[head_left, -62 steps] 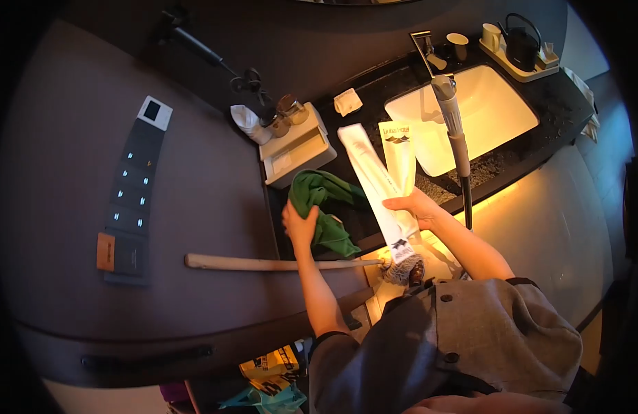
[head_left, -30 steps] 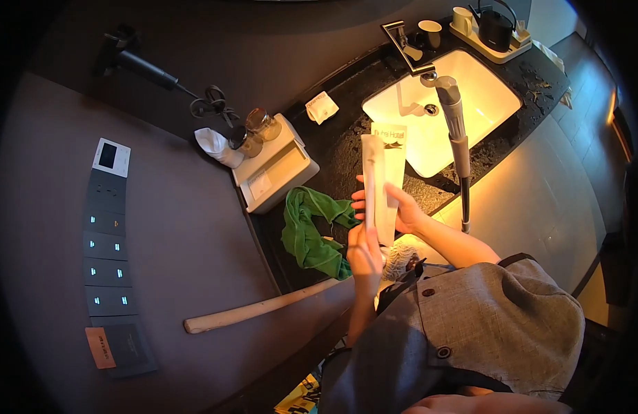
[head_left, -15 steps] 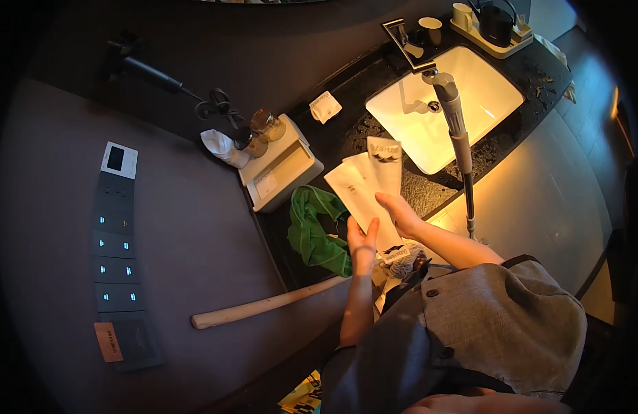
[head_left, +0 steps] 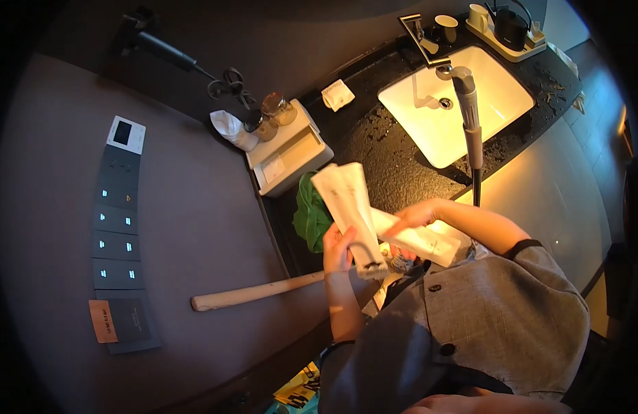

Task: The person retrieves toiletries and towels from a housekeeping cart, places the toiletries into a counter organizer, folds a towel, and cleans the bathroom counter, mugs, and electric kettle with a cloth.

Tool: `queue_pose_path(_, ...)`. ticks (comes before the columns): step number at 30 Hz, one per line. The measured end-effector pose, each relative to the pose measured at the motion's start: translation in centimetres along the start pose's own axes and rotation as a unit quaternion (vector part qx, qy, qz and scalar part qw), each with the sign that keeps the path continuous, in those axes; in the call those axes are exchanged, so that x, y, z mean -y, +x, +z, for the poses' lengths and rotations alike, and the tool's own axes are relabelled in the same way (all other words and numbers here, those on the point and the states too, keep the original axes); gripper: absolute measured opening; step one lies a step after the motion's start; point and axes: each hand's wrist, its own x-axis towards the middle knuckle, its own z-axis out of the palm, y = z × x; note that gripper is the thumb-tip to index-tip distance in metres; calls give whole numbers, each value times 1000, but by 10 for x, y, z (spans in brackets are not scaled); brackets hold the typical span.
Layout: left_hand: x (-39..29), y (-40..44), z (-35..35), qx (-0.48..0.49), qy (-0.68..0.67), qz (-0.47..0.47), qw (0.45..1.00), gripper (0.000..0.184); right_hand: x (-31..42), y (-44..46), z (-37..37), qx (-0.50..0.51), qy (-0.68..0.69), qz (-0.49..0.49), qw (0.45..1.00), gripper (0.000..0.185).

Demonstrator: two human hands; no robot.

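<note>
In the head view, my left hand (head_left: 337, 250) is closed around long flat white packets (head_left: 348, 207), held upright over the counter's front edge. Another white packet (head_left: 429, 243) is in my right hand (head_left: 417, 219), its fingers closed on it. It slants down to the right, close to my body, and its upper end meets the left packets. Small dark print shows on the packets. A green cloth (head_left: 311, 217) lies on the counter just behind my left hand, partly covered by it.
A white sink (head_left: 471, 127) with a tap (head_left: 422, 41) lies beyond. A grey-capped pole (head_left: 469, 110) rises before it. At left stand a cream tray box (head_left: 291, 169) and glass jars (head_left: 277, 107). A wooden handle (head_left: 253, 292) slants below. A kettle (head_left: 510, 29) stands far right.
My right hand has drawn one packet away from the bundle and turned it down to the right, towards my body. My left hand has shifted slightly left with the others.
</note>
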Motion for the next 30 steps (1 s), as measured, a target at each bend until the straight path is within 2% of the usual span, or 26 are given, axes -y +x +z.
queue_pose_path(1,2,2,-1,-19,-20,-1,1000,26,2,-4,5,-18,150,-74,986,46)
queue_pose_path(2,3,4,-2,-38,-38,-1,999,26,5,-8,6,-36,295,-147,944,45)
queue_pose_path(3,-5,3,2,-46,-72,-3,996,29,-12,6,-34,78,197,-180,961,41)
queue_pose_path(4,-6,4,4,-63,-82,29,994,30,-14,11,-32,-60,188,-191,961,39)
queue_pose_path(5,-6,6,7,-81,-91,63,991,30,-16,16,-30,-199,169,-188,947,47)
queue_pose_path(6,-5,7,9,-97,-100,97,985,31,-46,29,-40,-140,358,-397,834,58)
queue_pose_path(7,-1,8,13,-126,-94,103,982,32,-39,24,-33,-188,85,-507,837,82)
queue_pose_path(8,4,9,18,-139,-105,108,979,32,-32,22,-23,-255,35,-512,819,89)
queue_pose_path(10,12,10,27,-164,-126,113,972,33,-19,24,-4,-279,48,-528,801,84)
queue_pose_path(11,13,12,30,-163,-144,116,969,32,-22,35,-9,-326,49,-561,759,63)
queue_pose_path(14,6,9,23,-115,-41,56,991,30,-11,23,-20,-363,313,-526,702,40)
queue_pose_path(15,8,8,15,-122,-9,79,989,29,-3,14,-22,-397,314,-507,698,30)
queue_pose_path(16,6,9,11,-127,23,103,986,28,2,6,-25,-401,271,-437,758,30)
queue_pose_path(18,1,11,8,-74,22,83,994,27,7,-3,-29,-398,178,-286,853,31)
queue_pose_path(19,1,14,9,-51,32,64,996,27,5,0,-30,-310,239,-242,888,31)
queue_pose_path(20,3,16,11,-29,40,45,998,27,-2,11,-33,-232,294,-245,894,33)
queue_pose_path(22,4,22,26,1,70,28,997,28,-12,28,-30,-198,412,-266,849,37)
queue_pose_path(24,5,24,37,-3,39,14,999,29,-15,32,-30,-109,454,-309,828,41)
queue_pose_path(26,5,26,37,6,77,-6,997,32,-9,25,-22,-41,501,-353,789,43)
queue_pose_path(27,6,26,37,10,95,-16,995,33,-12,28,-22,-90,503,-346,786,41)
queue_pose_path(30,10,28,39,42,88,-28,995,36,-10,32,-20,-261,361,-307,841,39)
